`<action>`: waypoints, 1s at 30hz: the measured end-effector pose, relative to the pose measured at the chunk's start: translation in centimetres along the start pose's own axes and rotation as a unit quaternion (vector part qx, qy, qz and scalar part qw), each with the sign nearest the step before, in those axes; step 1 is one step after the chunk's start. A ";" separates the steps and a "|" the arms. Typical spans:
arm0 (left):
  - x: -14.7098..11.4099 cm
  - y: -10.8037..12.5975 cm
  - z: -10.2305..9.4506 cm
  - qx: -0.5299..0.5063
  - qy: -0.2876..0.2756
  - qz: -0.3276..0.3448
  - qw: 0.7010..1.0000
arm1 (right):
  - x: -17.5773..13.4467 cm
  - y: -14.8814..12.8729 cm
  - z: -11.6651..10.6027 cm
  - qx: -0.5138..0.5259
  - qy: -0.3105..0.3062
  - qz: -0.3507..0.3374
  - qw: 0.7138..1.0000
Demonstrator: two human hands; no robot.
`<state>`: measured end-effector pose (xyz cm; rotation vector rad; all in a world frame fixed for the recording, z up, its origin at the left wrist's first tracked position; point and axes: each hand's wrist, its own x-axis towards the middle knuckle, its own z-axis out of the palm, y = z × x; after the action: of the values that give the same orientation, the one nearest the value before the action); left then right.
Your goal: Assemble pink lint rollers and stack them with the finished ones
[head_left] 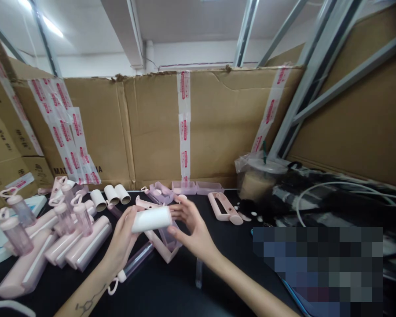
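Note:
Between my hands is a white paper roll (pixel 151 219), lying nearly level above the dark table. My left hand (pixel 125 229) grips its left end, with the fingers mostly behind it. At the right end, my right hand (pixel 194 226) has its thumb and fingers spread around the rim; whether they touch it is unclear. Below the roll lies a pink plastic frame (pixel 165 248), partly hidden by my hands, with a translucent purple part beside it. A clear tube with a pink loop cap (pixel 137 262) rests close to my left wrist.
Several pink roller pieces with looped handles (pixel 89 242) crowd the left. Several cardboard-core white rolls (pixel 111 194) stand behind. A pink holder (pixel 222 208) lies right of centre, near a drink cup (pixel 259 178). Cables (pixel 317 189) and a blurred-out area fill the right. Cardboard (pixel 155 127) walls the back.

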<state>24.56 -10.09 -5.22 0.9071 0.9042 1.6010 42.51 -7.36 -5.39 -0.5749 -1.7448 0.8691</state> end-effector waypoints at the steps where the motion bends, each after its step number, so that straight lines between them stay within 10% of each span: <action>1: 0.0 -0.1 0.2 0.007 -0.007 0.001 1.000 | 0.2 -0.3 -0.1 0.006 -0.022 0.015 1.000; 4: 0.6 -0.4 0.2 0.043 -0.036 0.005 0.998 | 0.8 -0.8 -0.5 -0.003 -0.058 0.055 0.997; 9: 2.0 -0.2 -2.9 0.265 -0.037 0.029 0.963 | 1.7 -0.4 -1.2 0.121 0.089 0.142 0.978; 15: 0.5 -1.5 -5.1 0.495 -0.173 -0.109 0.845 | 2.4 0.0 -1.8 0.159 0.140 0.178 0.961; 24: -0.7 2.1 -1.6 0.282 -0.158 0.043 0.945 | 2.3 -0.6 -2.3 0.159 0.157 0.146 0.964; 30: -1.7 -0.4 0.0 0.222 -0.158 0.066 0.960 | 1.8 -0.6 -1.4 0.097 0.134 0.199 0.966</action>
<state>25.04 -11.63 -5.75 1.5181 1.0052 1.3277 43.23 -6.07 -3.60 -0.8841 -1.3017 1.1673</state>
